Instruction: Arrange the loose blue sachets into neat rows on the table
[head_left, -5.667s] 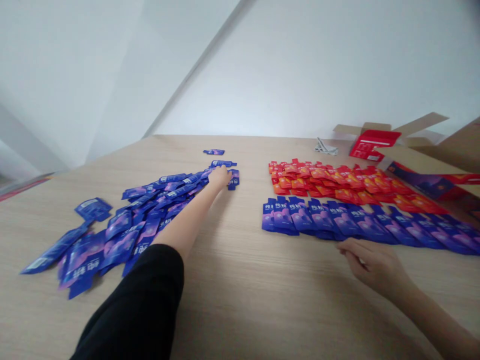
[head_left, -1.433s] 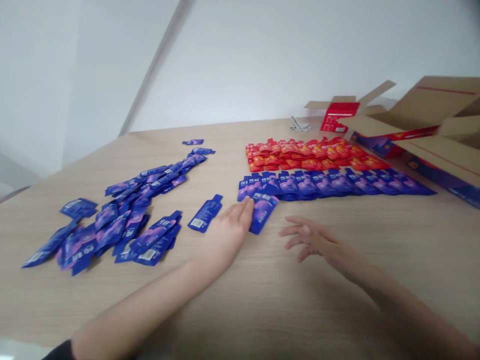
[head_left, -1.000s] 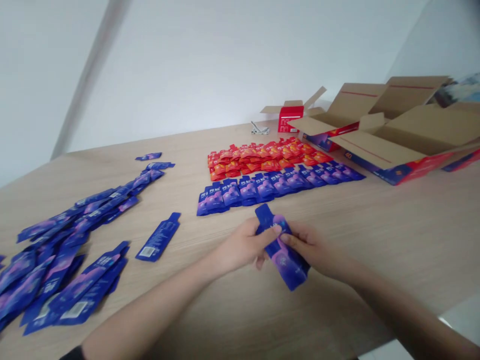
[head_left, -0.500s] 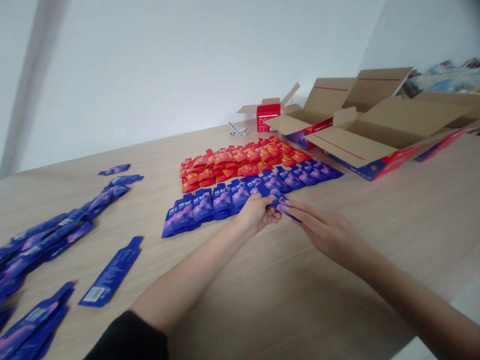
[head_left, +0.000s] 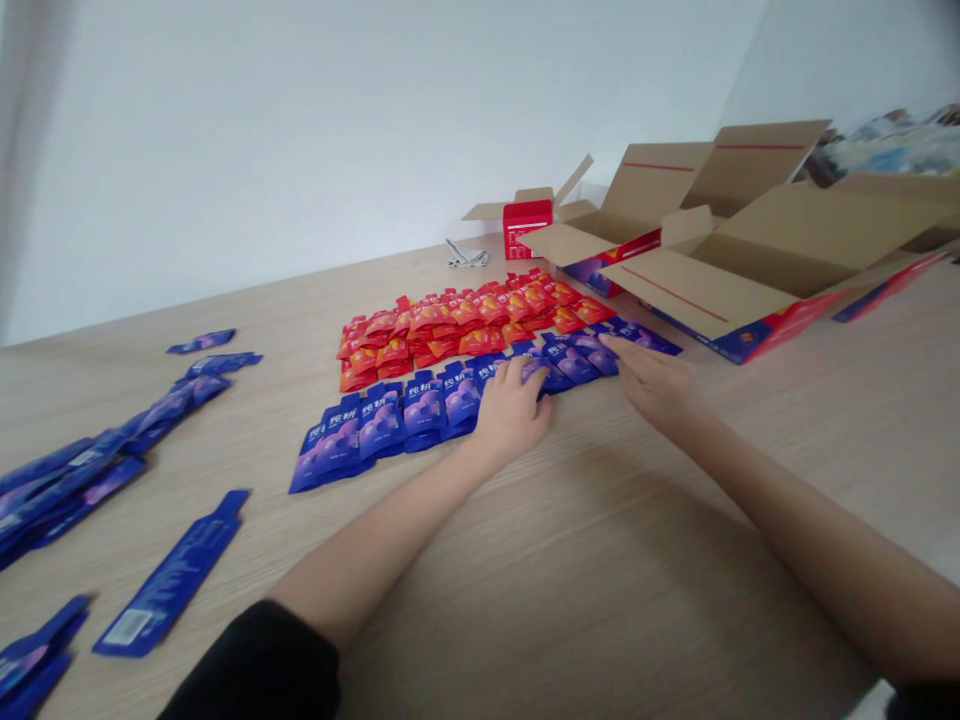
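A row of blue pouches (head_left: 424, 405) with printed purple fruit runs across the table, overlapping one another. Over the middle of that row is my left hand (head_left: 514, 408), fingers spread and fingertips on the pouches. Farther right, my right hand (head_left: 651, 385) has its fingers stretched out, its tips at the pouches near the row's right end. Neither hand appears to hold anything, though the undersides of the fingers are hidden. Just behind the blue row lie red-orange pouches (head_left: 442, 325) in rows.
More blue pouches (head_left: 97, 460) lie heaped at the left, with a single face-down blue pouch (head_left: 176, 575) nearer me. Open cardboard boxes (head_left: 780, 255) stand at the right. A small red box (head_left: 527, 228) and a folded paper strip (head_left: 466, 256) sit by the wall.
The blue pouch that both hands held above the row is now down among the others. My hands have parted, the right one moving farther along the row. The view has shifted slightly.
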